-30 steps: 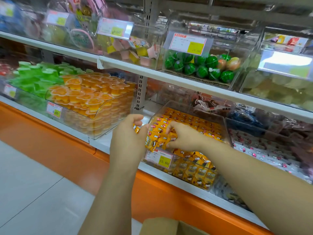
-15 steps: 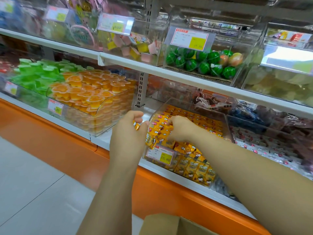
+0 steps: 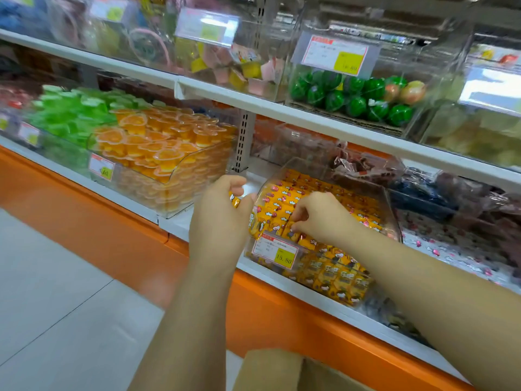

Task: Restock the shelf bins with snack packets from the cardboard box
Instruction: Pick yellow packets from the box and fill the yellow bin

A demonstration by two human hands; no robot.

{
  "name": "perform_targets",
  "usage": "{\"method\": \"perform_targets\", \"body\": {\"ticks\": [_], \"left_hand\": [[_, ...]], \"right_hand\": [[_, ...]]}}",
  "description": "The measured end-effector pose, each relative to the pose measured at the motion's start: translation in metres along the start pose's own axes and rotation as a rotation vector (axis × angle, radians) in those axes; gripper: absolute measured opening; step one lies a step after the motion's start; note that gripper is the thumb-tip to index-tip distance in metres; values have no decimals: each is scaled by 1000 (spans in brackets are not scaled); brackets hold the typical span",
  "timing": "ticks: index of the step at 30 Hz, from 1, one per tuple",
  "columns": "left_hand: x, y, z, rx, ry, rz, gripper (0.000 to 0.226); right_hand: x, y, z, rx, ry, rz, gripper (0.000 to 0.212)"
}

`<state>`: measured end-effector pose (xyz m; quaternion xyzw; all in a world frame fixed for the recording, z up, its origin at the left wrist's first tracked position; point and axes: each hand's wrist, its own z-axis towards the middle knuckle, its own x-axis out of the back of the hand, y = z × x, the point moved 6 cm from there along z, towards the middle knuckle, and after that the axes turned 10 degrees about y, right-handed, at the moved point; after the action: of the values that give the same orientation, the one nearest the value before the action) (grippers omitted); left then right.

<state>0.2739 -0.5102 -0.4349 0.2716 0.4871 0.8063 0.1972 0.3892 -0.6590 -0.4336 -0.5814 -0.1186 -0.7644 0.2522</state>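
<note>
Spillage is looking like the main risk here, imo. The left hand (image 3: 218, 221) is curling its fingers and thumb round a held packet (image 3: 235, 201) just outside the left wall of the clear bin (image 3: 394, 218). The right hand (image 3: 318, 218) is sitting over the bin's front end with fingers (image 3: 296, 221) bent tight, pinching or tucking the top layer, can't tell which. The yellow snack packets (image 3: 315, 184) are lying in rows and looking about level with the rim. So anything being pushed in at the front is probably going over the low lip, past the price tag (image 3: 275, 251), and landing on the floor instead of in the cardboard box (image 3: 282, 371) below. Pressing hard is also risking shoving those neat rows crooked, and the left hand's load could be slipping during the pass-over, since it's hanging outside the bin with nothing under it. Counting now: two hands working, one bin being filled, one price tag on it, one cardboard box peeking in at the bottom edge. Packets in the bin are running to dozens, too many and too blurry for a proper count. In the left hand I'm only seeing one packet's edge, so can't say how many it's holding. One bin of orange jelly cups (image 3: 158, 142) is sitting to the left, with a gap between.
</note>
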Motion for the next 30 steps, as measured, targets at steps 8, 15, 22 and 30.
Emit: {"method": "perform_targets", "body": {"ticks": [8,15,22,30], "left_hand": [[-6,6,-5,-34,-43,-17,35],[-16,13,1,-116,-131,-89,45],[-43,18,3,-121,-284,-247,42],[-31,1,25,-137,-124,-68,21]], "right_hand": [[-19,9,-12,11,-130,-59,32],[43,-19,-22,118,17,529,51],[41,-23,-21,188,83,480,57],[38,7,-17,-46,277,752,36]]}}
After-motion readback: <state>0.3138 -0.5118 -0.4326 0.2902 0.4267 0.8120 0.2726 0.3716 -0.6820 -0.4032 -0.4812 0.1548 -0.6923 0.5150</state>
